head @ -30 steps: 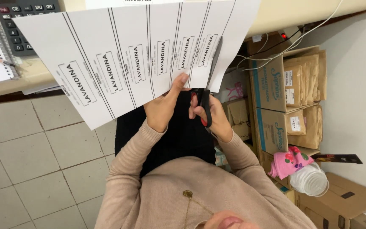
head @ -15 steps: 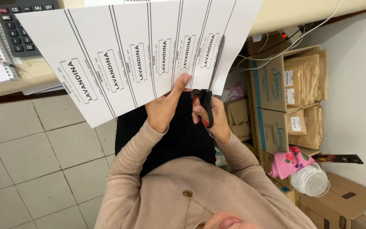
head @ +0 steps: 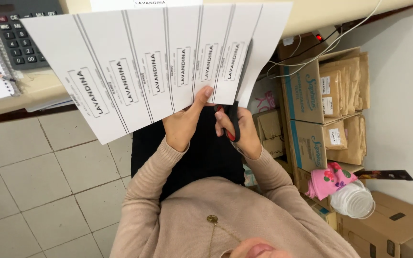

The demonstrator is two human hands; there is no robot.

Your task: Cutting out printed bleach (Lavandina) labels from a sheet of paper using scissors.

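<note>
At the centre of the frame, the left hand [head: 183,125] pinches the lower edge of the sheet [head: 158,62], fingers clamped on it. Just right, the right hand [head: 242,131] grips the scissors [head: 237,95], blades in the paper. Further up, the surface [head: 311,14] holds a calculator [head: 22,31]. If the sheet sags, the cut may drift off the line.
</note>
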